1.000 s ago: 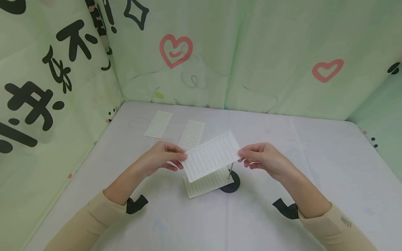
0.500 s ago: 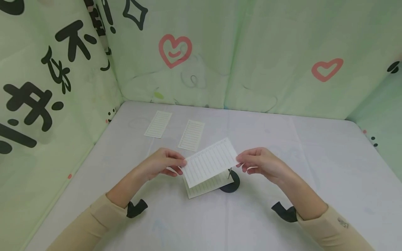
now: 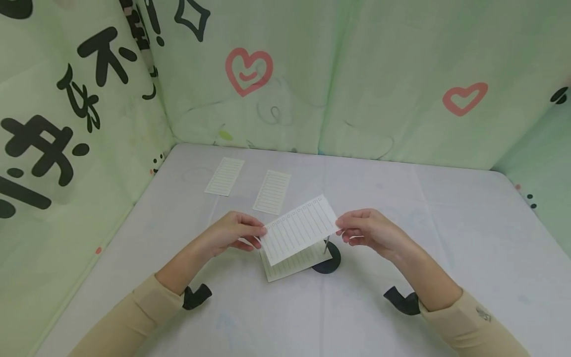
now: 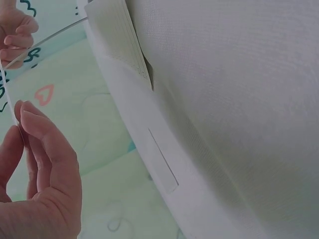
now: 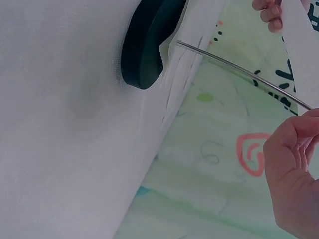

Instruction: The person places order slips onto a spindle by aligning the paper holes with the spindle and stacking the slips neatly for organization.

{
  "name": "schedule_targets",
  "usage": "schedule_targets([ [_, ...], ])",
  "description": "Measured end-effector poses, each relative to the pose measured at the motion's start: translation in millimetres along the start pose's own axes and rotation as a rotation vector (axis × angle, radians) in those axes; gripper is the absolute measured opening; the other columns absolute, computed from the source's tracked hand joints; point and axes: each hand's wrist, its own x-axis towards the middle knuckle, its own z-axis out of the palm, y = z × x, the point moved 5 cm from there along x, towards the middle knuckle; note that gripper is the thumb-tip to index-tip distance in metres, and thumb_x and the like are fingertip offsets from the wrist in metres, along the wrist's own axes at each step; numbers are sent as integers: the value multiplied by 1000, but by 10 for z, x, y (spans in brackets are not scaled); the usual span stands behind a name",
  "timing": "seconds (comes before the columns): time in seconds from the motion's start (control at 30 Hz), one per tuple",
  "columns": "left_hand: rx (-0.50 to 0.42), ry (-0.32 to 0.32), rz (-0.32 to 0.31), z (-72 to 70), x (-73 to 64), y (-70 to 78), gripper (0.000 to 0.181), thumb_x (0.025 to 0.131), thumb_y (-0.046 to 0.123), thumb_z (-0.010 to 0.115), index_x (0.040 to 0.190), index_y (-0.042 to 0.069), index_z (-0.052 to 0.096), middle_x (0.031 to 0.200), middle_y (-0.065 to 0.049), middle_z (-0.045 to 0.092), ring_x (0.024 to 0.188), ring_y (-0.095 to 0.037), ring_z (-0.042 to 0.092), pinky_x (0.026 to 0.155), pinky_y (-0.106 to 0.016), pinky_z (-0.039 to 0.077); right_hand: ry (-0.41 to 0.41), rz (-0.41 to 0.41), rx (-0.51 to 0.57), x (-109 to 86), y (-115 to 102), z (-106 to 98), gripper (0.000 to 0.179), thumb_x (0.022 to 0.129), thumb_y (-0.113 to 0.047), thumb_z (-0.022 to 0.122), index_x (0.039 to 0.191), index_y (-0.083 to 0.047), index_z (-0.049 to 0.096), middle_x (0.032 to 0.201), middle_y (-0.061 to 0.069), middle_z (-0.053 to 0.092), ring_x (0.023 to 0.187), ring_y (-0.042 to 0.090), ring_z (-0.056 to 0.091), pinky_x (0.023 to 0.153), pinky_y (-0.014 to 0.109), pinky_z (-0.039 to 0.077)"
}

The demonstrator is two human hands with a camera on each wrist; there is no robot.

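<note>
Both hands hold up a white lined slip of paper, tilted in the head view. My left hand pinches its left end between thumb and fingers. The right hand pinches the opposite end. Beneath it stands a bill spike with a round black base and a thin metal rod. Several lined slips lie stacked at the foot of the rod. The rod's upper end reaches the held slip near my right fingertips; whether it pierces the paper I cannot tell.
Two more lined slips lie farther back on the white-covered table: one slip at the back left, another slip nearer the middle. Green printed curtains enclose the table at the back and sides.
Both hands have lowered the held slip toward the spike, mostly in the first half second. Since then it has hardly moved. The other slips and the base stay put.
</note>
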Motion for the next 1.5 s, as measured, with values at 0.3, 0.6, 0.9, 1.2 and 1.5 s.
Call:
schedule_targets([
  [0.3,-14,2,-17,17,49,-36,25,85,14,63,102,-4,63,77,-2,65,68,-14,63,67,-29,53,-32,5,72,38,29,1,22,89,-7,53,76,-16,69,70,-4,64,61,7,55,62,21,45],
  [0.6,-75,-29,-36,36,78,-63,23,83,17,66,97,-1,64,74,-1,65,68,-13,64,67,-27,53,-56,30,155,44,63,36,22,90,-9,50,80,-15,69,71,-3,64,61,8,53,60,20,43],
  [0.9,-82,-1,-73,81,118,-107,20,85,14,62,97,-2,62,70,-1,63,64,-13,62,62,-24,52,-61,44,158,67,114,43,20,89,-10,50,81,-15,67,71,-4,63,60,8,52,60,20,42],
  [1.2,3,14,-88,101,117,-153,22,85,14,62,99,-3,63,72,-2,64,64,-13,62,63,-27,51,-86,44,59,92,209,9,18,89,-12,53,80,-15,67,72,-4,62,62,8,53,61,21,42],
  [1.5,57,14,-136,90,156,-252,23,85,14,63,101,-2,63,73,-3,66,62,-12,62,58,-24,51,-87,70,-121,153,338,-57,10,88,-15,57,83,-10,64,74,-2,62,65,10,56,65,25,43],
])
